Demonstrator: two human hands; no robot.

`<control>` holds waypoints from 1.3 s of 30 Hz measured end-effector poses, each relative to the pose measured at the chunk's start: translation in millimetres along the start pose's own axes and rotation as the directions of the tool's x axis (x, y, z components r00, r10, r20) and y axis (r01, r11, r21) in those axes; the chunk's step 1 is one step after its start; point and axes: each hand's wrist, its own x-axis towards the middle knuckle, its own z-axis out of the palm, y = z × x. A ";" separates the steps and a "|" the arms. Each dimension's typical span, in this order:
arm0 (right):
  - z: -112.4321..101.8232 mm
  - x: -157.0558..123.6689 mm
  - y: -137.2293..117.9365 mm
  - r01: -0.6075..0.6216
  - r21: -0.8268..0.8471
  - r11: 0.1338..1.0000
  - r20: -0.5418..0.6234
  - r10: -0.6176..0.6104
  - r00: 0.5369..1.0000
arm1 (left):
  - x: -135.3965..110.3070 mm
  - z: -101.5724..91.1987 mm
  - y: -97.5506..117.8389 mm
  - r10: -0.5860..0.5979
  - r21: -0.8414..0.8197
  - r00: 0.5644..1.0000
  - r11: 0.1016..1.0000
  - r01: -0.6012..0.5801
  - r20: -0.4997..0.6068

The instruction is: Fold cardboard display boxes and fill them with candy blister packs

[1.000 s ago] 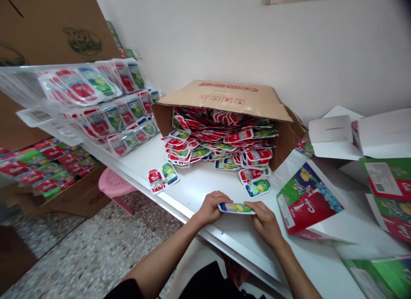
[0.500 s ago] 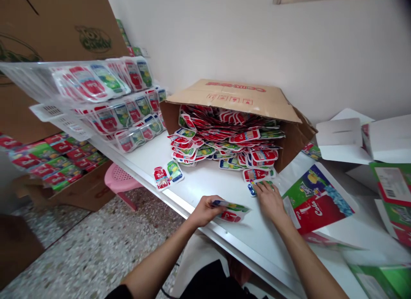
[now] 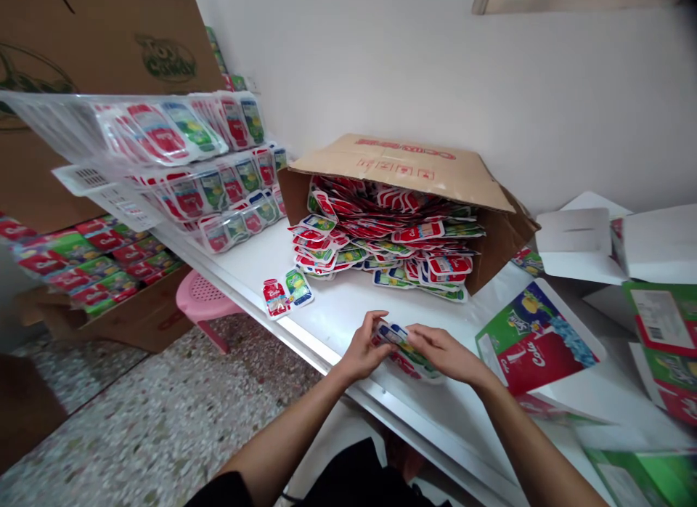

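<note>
Both my hands meet over the near edge of the white table (image 3: 348,303). My left hand (image 3: 366,351) and my right hand (image 3: 443,353) are closed on a small stack of flat candy packets (image 3: 406,351), red, green and blue, held between them just above the table. Behind them a brown carton (image 3: 403,169) lies on its side, crammed with several of the same packets (image 3: 381,238) that spill out onto the table. A lone pair of packets (image 3: 287,293), one red and one green, lies to the left near the table edge.
Clear trays of packets (image 3: 179,158) are stacked at the left on the table. Printed red and green display boxes (image 3: 536,340) lie at the right, with white folded boxes (image 3: 610,242) behind. A pink stool (image 3: 204,300) and an open carton of packets (image 3: 81,267) stand on the floor at left.
My right hand reached forward to the loose packets in front of the carton, picked them up and came back to my left hand; the stack between my hands has grown.
</note>
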 end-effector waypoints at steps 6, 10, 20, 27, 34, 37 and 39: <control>6.4 2.6 -14.9 0.097 -0.003 0.995 0.065 -0.097 0.993 | 9.2 -14.9 7.3 -0.215 -0.241 0.935 0.928 0.286 0.282; -4.8 19.1 2.3 0.115 -0.053 0.992 -0.025 -0.117 0.993 | 3.4 -18.3 11.0 -0.263 -0.294 0.928 0.895 0.337 0.262; -80.0 71.0 84.4 -0.316 -0.645 0.696 -0.631 -0.252 0.734 | -16.1 11.8 -0.1 -0.564 -0.648 0.826 0.625 0.434 0.009; 7.0 16.3 37.2 -0.114 -0.767 0.632 -0.432 -0.377 0.819 | -7.7 31.3 -0.1 -0.670 -0.776 0.739 0.504 0.378 -0.075; 80.8 -29.4 37.2 0.173 -0.781 0.601 -0.209 -0.512 0.833 | -13.6 45.6 4.6 -0.675 -0.829 0.732 0.458 0.321 -0.090; 80.8 -28.2 31.3 0.112 -0.780 0.616 -0.223 -0.440 0.870 | -15.2 44.7 7.1 -0.692 -0.844 0.720 0.419 0.334 -0.058; 79.7 -27.1 23.6 0.128 -0.766 0.630 -0.212 -0.435 0.875 | -16.3 41.5 8.0 -0.696 -0.836 0.718 0.403 0.373 -0.015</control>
